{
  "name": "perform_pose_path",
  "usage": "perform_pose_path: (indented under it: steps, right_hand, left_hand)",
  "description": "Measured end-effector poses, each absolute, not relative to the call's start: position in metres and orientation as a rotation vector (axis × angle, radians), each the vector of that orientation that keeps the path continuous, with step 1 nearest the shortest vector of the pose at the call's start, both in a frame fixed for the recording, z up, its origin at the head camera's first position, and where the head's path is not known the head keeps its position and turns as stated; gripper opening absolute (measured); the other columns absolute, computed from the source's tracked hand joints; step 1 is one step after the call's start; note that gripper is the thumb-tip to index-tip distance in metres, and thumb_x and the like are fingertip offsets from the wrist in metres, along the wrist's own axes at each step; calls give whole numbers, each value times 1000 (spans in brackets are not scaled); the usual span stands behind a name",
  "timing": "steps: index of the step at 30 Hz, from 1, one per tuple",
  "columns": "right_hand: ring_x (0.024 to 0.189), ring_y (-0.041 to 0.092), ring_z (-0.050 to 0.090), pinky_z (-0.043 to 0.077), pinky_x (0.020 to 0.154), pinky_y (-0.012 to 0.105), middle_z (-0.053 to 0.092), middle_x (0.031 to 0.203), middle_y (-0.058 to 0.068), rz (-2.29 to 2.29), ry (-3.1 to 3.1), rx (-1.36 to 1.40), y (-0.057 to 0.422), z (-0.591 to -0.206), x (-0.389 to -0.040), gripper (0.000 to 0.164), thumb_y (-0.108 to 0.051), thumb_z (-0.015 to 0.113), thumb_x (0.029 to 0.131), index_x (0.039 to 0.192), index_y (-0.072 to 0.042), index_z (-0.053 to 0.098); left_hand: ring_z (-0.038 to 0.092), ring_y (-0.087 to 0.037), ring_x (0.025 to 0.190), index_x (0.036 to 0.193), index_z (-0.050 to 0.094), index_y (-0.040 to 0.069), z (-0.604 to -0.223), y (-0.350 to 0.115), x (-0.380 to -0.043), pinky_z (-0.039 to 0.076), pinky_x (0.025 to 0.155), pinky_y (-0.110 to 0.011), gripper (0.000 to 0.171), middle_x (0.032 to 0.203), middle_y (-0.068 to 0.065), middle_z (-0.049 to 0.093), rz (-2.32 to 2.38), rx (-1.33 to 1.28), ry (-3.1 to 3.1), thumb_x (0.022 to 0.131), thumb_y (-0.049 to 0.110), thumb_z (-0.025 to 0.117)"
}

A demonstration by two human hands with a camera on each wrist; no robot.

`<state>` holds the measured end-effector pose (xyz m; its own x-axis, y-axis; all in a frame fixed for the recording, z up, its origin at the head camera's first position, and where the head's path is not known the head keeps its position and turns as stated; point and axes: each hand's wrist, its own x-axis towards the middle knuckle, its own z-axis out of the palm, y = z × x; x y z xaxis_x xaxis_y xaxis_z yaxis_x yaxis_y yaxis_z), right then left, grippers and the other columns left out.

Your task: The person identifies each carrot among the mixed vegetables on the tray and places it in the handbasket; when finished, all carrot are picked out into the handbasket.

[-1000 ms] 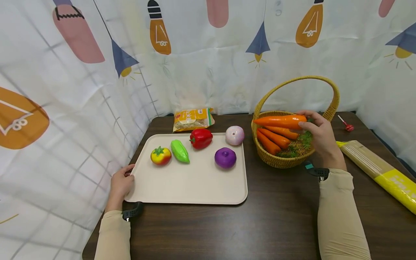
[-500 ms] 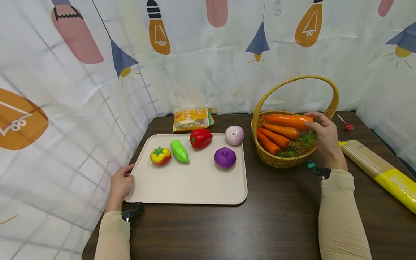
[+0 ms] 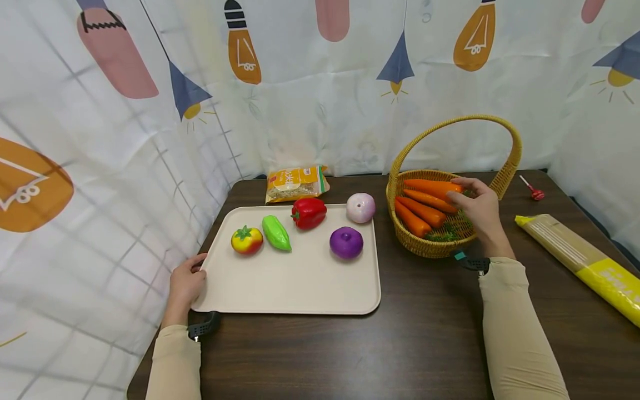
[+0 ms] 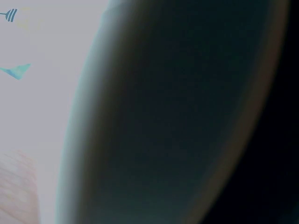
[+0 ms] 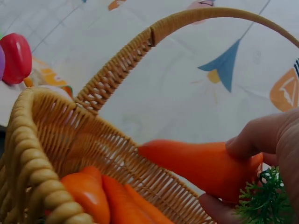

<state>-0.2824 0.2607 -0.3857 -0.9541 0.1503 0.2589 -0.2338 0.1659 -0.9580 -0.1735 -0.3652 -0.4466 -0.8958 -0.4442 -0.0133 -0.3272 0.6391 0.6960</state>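
In the head view, my right hand [image 3: 481, 214] is over the wicker basket [image 3: 432, 249] and pinches the thick end of an orange carrot [image 3: 430, 186]. The right wrist view shows the thumb on top of this carrot [image 5: 196, 163] and a finger beneath it, close to a green leafy top [image 5: 266, 200]. Several more carrots [image 3: 422, 213] lie in the basket. My left hand [image 3: 186, 283] holds the left edge of a cream tray [image 3: 285, 286]. On the tray are a red-yellow tomato [image 3: 247, 240], green pepper [image 3: 276, 233], red bell pepper [image 3: 309, 213], purple onion [image 3: 346, 243] and pale onion [image 3: 361, 208].
A yellow grain packet [image 3: 296, 184] lies behind the tray. To the basket's right are a lollipop [image 3: 533, 190] and a long yellow noodle packet [image 3: 582, 258]. The basket's tall handle [image 3: 465, 119] arches above it. A printed curtain [image 3: 320, 111] surrounds the dark table [image 3: 350, 355].
The held carrot has lowered into the basket, beside the others. My right hand first shifted slightly right, then left with the carrot. The left hand and tray stayed put.
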Motion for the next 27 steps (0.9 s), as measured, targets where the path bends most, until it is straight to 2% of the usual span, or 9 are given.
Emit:
perform_pose_path:
  steps: [4,10,18,23,27]
  right_hand:
    - [75,4,54,45,61,19,55,107,-12,1767,-2251,32,258,-390,-284,44,-24,68,92,128,-1,59]
    - [77,2,62,51,68,18,50,110,-5,1851,-2228,11,259,-394,-288,49,-23,68,92,131,2,55]
    - [85,3,59,50,71,18,49,118,-10,1776,-2337,-13,259,-394,-288,57,-36,66,91,136,-3,53]
    - [97,2,52,46,74,15,54,125,3,1717,-2342,14,261,-395,-286,55,-34,65,93,135,-1,52]
    - [100,0,51,45,75,11,57,128,11,1622,-2337,-20,263,-394,-285,51,-31,66,93,133,-1,54]
  left_hand:
    - [52,-29,99,139,53,0,-447,-365,-173,41,66,-25,55,114,-23,59,-1118,640,-2697,84,-2,44]
    - [52,-30,99,139,53,0,-448,-366,-174,41,67,-25,55,113,-24,59,-1113,640,-2696,85,-2,44]
    - [53,-30,99,137,53,-2,-448,-366,-173,40,68,-25,55,113,-24,59,-1092,627,-2696,83,-1,44]
    - [53,-30,99,137,53,-2,-448,-366,-173,40,68,-25,55,114,-25,59,-1087,620,-2703,83,-2,43]
    - [53,-31,99,138,53,-2,-447,-366,-174,41,68,-25,55,113,-25,59,-1095,622,-2699,83,-2,44]
